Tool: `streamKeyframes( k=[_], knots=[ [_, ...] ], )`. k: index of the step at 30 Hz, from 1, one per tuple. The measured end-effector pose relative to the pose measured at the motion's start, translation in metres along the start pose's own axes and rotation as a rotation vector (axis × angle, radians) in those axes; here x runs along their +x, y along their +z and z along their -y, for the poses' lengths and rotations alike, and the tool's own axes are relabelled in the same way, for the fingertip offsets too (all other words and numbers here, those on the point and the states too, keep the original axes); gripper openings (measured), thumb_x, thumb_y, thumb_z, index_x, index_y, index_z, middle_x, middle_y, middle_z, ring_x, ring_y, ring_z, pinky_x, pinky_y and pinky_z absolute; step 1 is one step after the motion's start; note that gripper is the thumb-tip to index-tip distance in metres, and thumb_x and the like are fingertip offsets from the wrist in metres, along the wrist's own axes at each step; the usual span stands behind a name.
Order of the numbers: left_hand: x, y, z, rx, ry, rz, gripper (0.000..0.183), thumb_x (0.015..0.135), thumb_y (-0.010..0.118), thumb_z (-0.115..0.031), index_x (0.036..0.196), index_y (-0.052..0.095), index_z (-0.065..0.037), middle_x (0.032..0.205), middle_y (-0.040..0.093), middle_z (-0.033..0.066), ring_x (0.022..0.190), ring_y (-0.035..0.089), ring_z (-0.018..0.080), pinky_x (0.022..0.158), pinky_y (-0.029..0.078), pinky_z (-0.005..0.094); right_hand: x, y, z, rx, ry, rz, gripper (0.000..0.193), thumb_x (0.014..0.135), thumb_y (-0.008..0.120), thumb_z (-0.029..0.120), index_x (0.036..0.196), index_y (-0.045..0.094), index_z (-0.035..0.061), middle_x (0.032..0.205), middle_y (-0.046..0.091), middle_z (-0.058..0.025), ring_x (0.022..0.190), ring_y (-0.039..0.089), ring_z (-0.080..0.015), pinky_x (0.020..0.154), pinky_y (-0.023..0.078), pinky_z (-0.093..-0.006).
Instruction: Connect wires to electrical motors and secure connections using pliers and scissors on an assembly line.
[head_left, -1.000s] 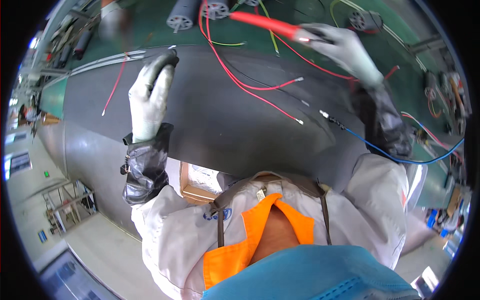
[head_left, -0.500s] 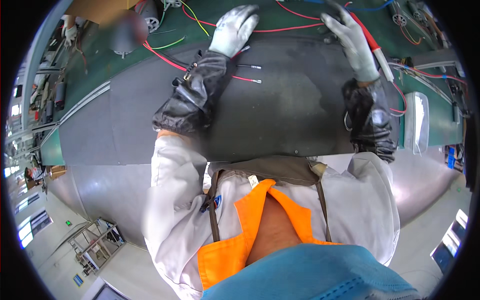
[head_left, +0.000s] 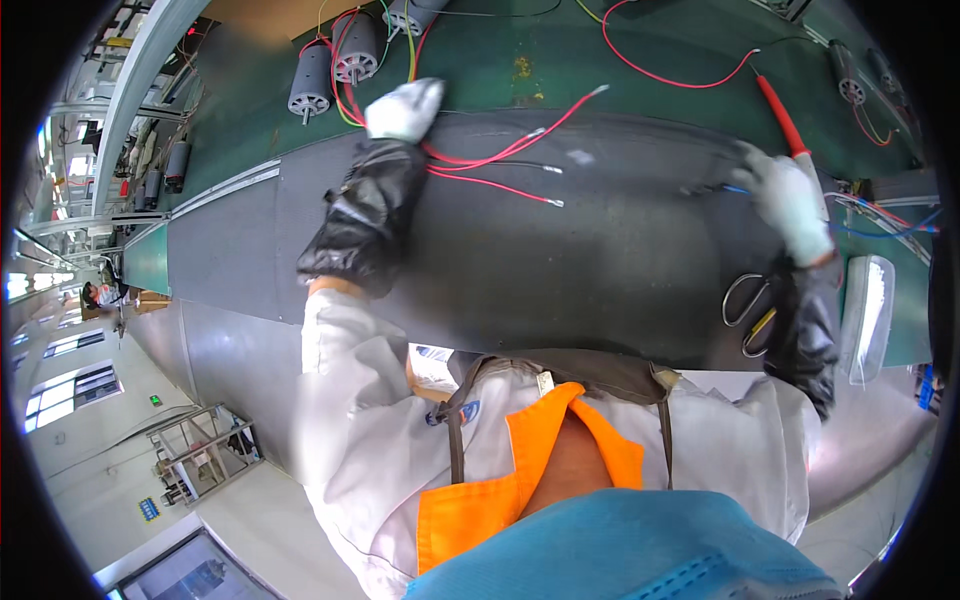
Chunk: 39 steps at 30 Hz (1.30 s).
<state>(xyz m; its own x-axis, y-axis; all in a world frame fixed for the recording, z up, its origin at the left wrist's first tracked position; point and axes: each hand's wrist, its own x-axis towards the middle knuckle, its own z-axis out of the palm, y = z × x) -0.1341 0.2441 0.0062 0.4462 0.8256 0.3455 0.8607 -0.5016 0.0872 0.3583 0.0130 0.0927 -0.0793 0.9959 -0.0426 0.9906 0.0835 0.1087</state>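
Observation:
My left hand (head_left: 405, 112), in a pale glove, is closed around a bundle of wires (head_left: 500, 155). Several red leads and a dark one fan out from it to the right, ending in metal terminals over the black mat. The wires run back toward grey cylindrical motors (head_left: 309, 82) just beyond that hand. My right hand (head_left: 788, 203), also gloved and smeared by motion, grips a blue lead (head_left: 736, 189) whose dark tip points left above the mat. Beside that hand lies a red and white probe (head_left: 780, 115), partly covered by it.
The black mat (head_left: 560, 280) covers the near part of the green bench (head_left: 640, 50). Metal loop handles, seemingly of scissors (head_left: 742, 300), lie by my right forearm. A clear plastic box (head_left: 868, 318) stands at the right edge. More motors (head_left: 846, 72) sit far right.
My left hand has moved left and closed on the wires, which are now drawn over the mat. My right hand has come nearer and to the right, bringing the blue lead.

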Motion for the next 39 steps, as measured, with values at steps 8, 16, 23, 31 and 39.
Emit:
streamKeyframes(
  k=[8, 16, 23, 31, 39],
  knots=[
    [0.106, -0.036, 0.005, 0.146, 0.148, -0.195, 0.045, 0.092, 0.062, -0.043, 0.125, 0.064, -0.013, 0.113, 0.067, 0.0184, 0.108, 0.064, 0.0353, 0.092, 0.051, 0.0444, 0.004, -0.022, 0.005, 0.270, -0.093, -0.374, 0.049, 0.090, 0.064, 0.015, 0.138, 0.055, 0.0109, 0.127, 0.062, -0.0185, 0.113, 0.059, -0.0379, 0.097, 0.048, -0.0440],
    [0.283, 0.081, 0.141, 0.279, -0.238, 0.201, 0.101, 0.081, 0.063, -0.070, 0.150, 0.036, -0.002, 0.138, 0.056, 0.0237, 0.133, 0.050, 0.0392, 0.111, 0.040, 0.0458, -0.005, -0.017, 0.094, 0.669, -0.232, 0.121, 0.047, 0.089, 0.065, 0.023, 0.134, 0.056, 0.0099, 0.099, 0.063, -0.0161, 0.089, 0.061, -0.0359, 0.079, 0.051, -0.0461],
    [0.236, 0.042, 0.057, -0.552, -0.254, 0.540, 0.058, 0.090, 0.069, -0.036, 0.131, 0.049, -0.001, 0.106, 0.066, 0.0213, 0.101, 0.069, 0.0332, 0.073, 0.060, 0.0443, 0.016, -0.006, 0.103, 0.869, -0.163, -0.059, 0.041, 0.090, 0.063, 0.016, 0.131, 0.060, 0.0094, 0.094, 0.065, -0.0154, 0.086, 0.062, -0.0351, 0.079, 0.051, -0.0437],
    [0.122, -0.018, -0.101, -0.517, -0.567, 0.666, 0.076, 0.080, 0.084, -0.035, 0.129, 0.043, 0.006, 0.095, 0.065, 0.0178, 0.074, 0.072, 0.0266, 0.054, 0.060, 0.0356, 0.030, -0.001, 0.149, 1.149, -0.186, -0.384, 0.038, 0.091, 0.064, 0.020, 0.127, 0.063, 0.0064, 0.115, 0.068, -0.0178, 0.100, 0.064, -0.0353, 0.088, 0.052, -0.0403],
    [-0.069, -0.055, -0.189, -1.363, -0.660, 0.505, 0.108, 0.075, 0.087, -0.043, 0.144, 0.028, 0.014, 0.128, 0.059, 0.0209, 0.114, 0.061, 0.0247, 0.101, 0.048, 0.0329, 0.041, 0.040, 0.171, 1.160, 0.211, -0.355, 0.052, 0.095, 0.064, 0.016, 0.142, 0.048, -0.0010, 0.140, 0.057, -0.0175, 0.127, 0.055, -0.0219, 0.107, 0.042, -0.0309]
  ],
)
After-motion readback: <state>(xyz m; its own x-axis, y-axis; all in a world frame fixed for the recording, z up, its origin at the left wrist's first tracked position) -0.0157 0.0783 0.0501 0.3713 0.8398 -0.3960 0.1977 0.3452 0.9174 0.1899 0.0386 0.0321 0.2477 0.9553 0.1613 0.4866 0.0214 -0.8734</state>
